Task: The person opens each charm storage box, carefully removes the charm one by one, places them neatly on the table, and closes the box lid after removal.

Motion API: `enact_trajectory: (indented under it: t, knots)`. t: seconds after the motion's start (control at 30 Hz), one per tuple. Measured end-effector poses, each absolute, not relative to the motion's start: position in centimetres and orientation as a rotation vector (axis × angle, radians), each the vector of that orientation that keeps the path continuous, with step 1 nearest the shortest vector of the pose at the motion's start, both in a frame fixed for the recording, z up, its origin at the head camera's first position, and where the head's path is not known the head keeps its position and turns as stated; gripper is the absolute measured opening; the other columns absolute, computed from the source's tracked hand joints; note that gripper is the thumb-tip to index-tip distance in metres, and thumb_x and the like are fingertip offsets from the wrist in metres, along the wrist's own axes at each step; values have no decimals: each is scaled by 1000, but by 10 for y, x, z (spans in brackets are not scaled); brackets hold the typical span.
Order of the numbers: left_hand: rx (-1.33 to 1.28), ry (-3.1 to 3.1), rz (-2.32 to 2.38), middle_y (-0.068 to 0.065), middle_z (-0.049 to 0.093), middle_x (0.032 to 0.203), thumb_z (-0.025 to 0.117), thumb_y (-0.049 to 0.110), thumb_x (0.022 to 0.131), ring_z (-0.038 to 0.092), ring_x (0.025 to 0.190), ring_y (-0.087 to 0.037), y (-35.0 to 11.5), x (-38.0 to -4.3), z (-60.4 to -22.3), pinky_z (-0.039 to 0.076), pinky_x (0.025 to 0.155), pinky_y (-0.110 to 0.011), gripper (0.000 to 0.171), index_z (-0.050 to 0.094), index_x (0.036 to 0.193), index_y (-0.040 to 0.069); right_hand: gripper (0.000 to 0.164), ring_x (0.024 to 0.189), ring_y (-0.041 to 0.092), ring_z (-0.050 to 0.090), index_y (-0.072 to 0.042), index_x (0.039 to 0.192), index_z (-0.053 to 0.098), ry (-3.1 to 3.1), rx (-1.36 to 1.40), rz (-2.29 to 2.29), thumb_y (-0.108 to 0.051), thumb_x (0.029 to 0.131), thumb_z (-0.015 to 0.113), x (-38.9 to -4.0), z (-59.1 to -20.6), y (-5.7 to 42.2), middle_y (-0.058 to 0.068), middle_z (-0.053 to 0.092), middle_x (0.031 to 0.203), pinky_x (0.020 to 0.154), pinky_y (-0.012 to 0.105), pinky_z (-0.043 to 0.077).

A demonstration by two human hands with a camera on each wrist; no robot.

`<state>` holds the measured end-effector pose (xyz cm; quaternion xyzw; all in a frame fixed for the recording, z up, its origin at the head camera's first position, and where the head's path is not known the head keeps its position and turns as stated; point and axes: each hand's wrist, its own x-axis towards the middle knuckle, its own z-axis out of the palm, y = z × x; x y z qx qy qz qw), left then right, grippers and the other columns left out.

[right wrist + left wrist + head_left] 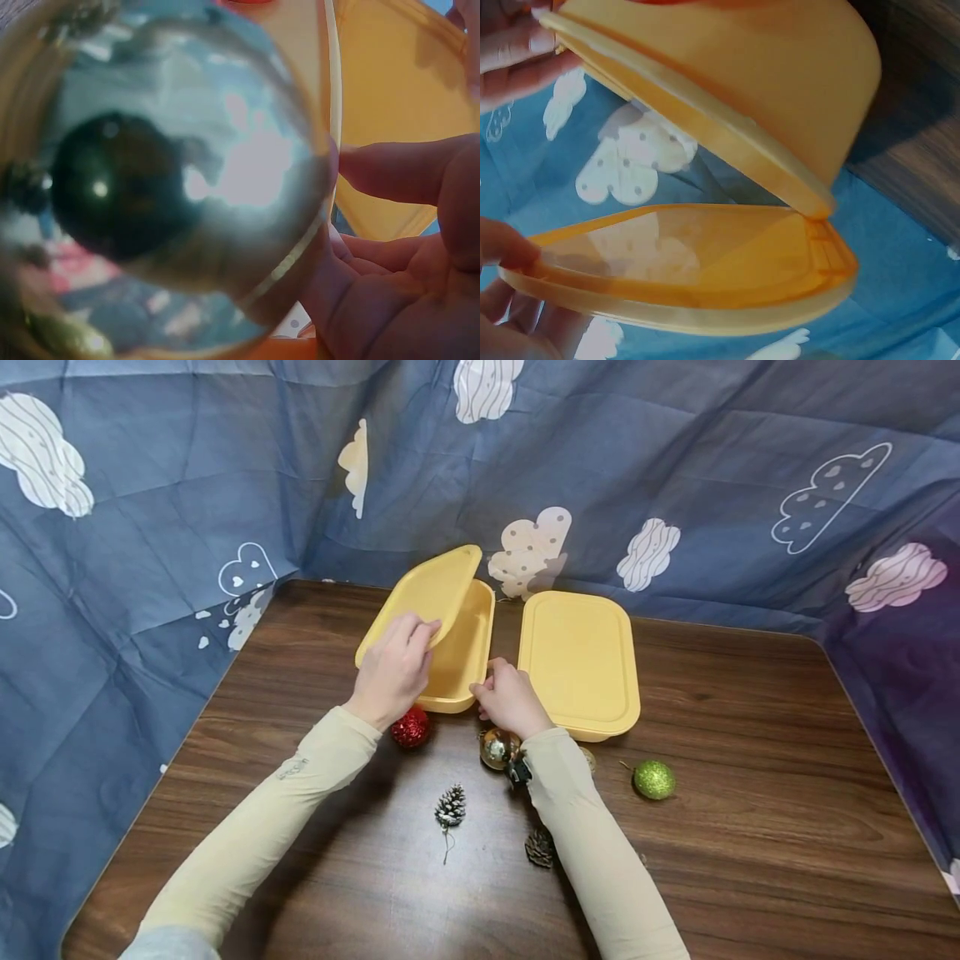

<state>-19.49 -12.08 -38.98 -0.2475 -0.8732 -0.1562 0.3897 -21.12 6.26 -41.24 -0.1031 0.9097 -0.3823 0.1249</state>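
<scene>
My left hand (392,675) pinches the near edge of a yellow lid (429,592), fingers on one face and thumb on the other. The lid is tilted up over the left side of a yellow plastic box (447,703), its inside partly showing. My right hand (513,700) pinches the box's near right rim, and the right wrist view shows thumb and fingers on either side of the wall. A shiny gold bauble (172,172) fills much of that view, just below the right hand. A glittery red bauble (411,727) lies by the box's near left corner.
A second yellow box with its lid on (577,664) stands to the right. On the wooden table (750,827) lie a glittery green bauble (654,780), a frosted pine cone (451,807) and a brown pine cone (538,849). A blue cloud-print cloth (600,460) hangs behind.
</scene>
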Motion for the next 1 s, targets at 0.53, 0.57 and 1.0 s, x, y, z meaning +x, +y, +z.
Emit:
enact_trajectory:
  t: [0.53, 0.57, 1.0]
  knots:
    - [-784, -2481, -122, -8, 55, 100, 62, -3, 82, 55, 94, -23, -97, -193, -406, 51, 45, -35, 33, 62, 114, 5, 42, 56, 12, 65, 6, 129, 47, 2659, -305, -1112, -16, 94, 58, -213, -412, 64, 11, 68, 86, 57, 25, 55]
    - [-790, -2493, -107, -7, 55, 99, 62, -2, 82, 54, 93, -23, -97, -192, -407, 51, 45, -35, 32, 62, 113, 5, 42, 55, 12, 65, 5, 129, 47, 2658, -304, -1111, -15, 94, 58, -213, -411, 63, 11, 68, 86, 57, 25, 55]
    - [-870, -2598, -88, -3, 56, 102, 66, 13, 87, 54, 94, -20, -95, -191, -414, 52, 49, -33, 27, 64, 114, 10, 39, 56, 12, 64, 6, 129, 48, 2639, -323, -1139, -12, 95, 53, -212, -412, 65, 13, 69, 85, 57, 24, 54]
